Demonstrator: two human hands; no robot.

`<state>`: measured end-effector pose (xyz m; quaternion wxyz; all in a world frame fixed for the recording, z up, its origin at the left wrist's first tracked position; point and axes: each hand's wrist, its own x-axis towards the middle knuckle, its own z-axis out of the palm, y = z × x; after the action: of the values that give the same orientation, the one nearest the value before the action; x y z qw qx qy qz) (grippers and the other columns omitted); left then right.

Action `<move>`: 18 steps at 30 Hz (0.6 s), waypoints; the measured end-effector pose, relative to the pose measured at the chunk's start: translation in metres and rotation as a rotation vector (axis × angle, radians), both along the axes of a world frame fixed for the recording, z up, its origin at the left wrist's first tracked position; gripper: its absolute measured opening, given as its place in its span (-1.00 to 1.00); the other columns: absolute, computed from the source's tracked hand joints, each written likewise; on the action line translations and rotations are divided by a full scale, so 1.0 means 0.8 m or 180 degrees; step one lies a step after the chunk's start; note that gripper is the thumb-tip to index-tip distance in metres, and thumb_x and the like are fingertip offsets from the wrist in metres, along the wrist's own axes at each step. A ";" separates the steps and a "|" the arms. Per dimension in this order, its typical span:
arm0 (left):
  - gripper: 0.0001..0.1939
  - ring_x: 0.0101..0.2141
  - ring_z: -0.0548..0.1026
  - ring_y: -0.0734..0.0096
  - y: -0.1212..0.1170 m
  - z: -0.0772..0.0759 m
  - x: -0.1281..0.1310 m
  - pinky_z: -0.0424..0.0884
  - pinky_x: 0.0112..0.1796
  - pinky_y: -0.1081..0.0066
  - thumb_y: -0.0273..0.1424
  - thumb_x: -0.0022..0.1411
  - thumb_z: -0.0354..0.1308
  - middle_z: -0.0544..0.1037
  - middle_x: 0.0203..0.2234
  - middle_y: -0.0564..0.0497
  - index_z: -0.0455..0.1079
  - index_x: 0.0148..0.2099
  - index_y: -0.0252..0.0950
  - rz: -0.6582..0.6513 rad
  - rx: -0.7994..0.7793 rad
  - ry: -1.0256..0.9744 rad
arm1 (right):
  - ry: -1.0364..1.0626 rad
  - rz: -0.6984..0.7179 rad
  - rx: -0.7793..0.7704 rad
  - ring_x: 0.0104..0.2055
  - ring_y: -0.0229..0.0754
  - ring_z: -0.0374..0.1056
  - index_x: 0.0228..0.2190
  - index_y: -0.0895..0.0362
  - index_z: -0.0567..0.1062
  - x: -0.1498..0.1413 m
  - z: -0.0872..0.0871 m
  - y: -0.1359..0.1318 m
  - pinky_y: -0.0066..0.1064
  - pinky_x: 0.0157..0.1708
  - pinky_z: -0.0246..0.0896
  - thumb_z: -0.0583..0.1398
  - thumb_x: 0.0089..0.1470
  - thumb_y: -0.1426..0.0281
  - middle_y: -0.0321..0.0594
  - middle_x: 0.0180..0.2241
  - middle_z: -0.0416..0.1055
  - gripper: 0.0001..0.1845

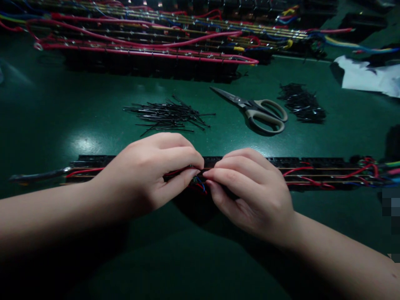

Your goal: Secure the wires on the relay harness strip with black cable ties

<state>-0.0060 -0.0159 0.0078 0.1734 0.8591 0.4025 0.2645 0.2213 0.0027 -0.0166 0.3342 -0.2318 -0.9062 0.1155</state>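
A long, narrow black strip assembly (315,174) with brass-coloured rails and red and blue wires lies across the green table in front of me. Over its middle, my left hand (153,168) is closed, thumb and fingers pinched together. Just to the right, my right hand (254,189) is also closed in a pinch, its fingertips almost meeting the left ones. Small blue and red wires (200,185) show below the fingertips. Whatever is between the fingers is hidden or too thin to name.
Beyond my hands lie a pile of black cable ties (168,114), scissors (253,110) with grey-and-black handles and a second black heap (301,102). More wired assemblies (150,46) fill the back of the green table (71,100). White paper or cloth (362,77) lies at right.
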 end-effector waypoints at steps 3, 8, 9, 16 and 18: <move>-0.83 -0.25 0.54 0.54 0.000 0.000 0.001 0.41 -0.20 0.60 -0.52 0.40 0.12 0.60 -0.26 0.07 0.54 -0.20 -0.27 0.0002 0.0000 -0.0040 | -0.0060 0.0009 0.0062 -0.28 -0.10 0.42 -0.30 0.24 0.56 -0.001 0.001 0.000 -0.21 -0.31 0.37 0.25 0.19 0.57 -0.10 -0.34 0.58 -0.94; -0.83 -0.26 0.54 0.53 0.001 0.000 0.000 0.41 -0.22 0.59 -0.53 0.40 0.11 0.60 -0.26 0.06 0.53 -0.18 -0.26 -0.0043 -0.0015 -0.0004 | -0.0129 -0.0048 0.0096 -0.28 -0.11 0.41 -0.33 0.17 0.54 -0.002 0.002 0.000 -0.24 -0.30 0.37 0.23 0.20 0.56 -0.13 -0.35 0.57 -0.91; -0.83 -0.26 0.54 0.53 0.001 0.000 -0.001 0.41 -0.22 0.59 -0.52 0.40 0.10 0.60 -0.26 0.06 0.53 -0.17 -0.26 -0.0054 -0.0031 0.0010 | -0.0144 -0.0061 0.0095 -0.28 -0.11 0.41 -0.34 0.15 0.53 -0.002 0.003 0.000 -0.25 -0.30 0.37 0.23 0.20 0.55 -0.14 -0.35 0.57 -0.90; -0.86 -0.25 0.57 0.50 -0.002 0.002 -0.002 0.40 -0.22 0.56 -0.48 0.41 0.11 0.64 -0.27 0.08 0.50 -0.15 -0.26 0.0019 -0.0097 0.0132 | -0.0136 -0.0037 0.0073 -0.29 -0.13 0.40 -0.33 0.17 0.55 -0.002 0.003 0.000 -0.25 -0.30 0.38 0.22 0.22 0.55 -0.13 -0.35 0.57 -0.89; -0.86 -0.25 0.57 0.50 -0.002 0.002 -0.002 0.39 -0.23 0.56 -0.47 0.41 0.11 0.64 -0.27 0.08 0.50 -0.15 -0.26 0.0035 -0.0121 0.0160 | -0.0135 -0.0013 0.0091 -0.29 -0.11 0.40 -0.34 0.20 0.56 -0.002 0.003 0.000 -0.24 -0.31 0.37 0.23 0.21 0.56 -0.11 -0.36 0.57 -0.90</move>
<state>-0.0078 -0.0175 0.0095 0.1781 0.8598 0.4163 0.2362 0.2195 0.0027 -0.0142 0.3184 -0.2313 -0.9142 0.0969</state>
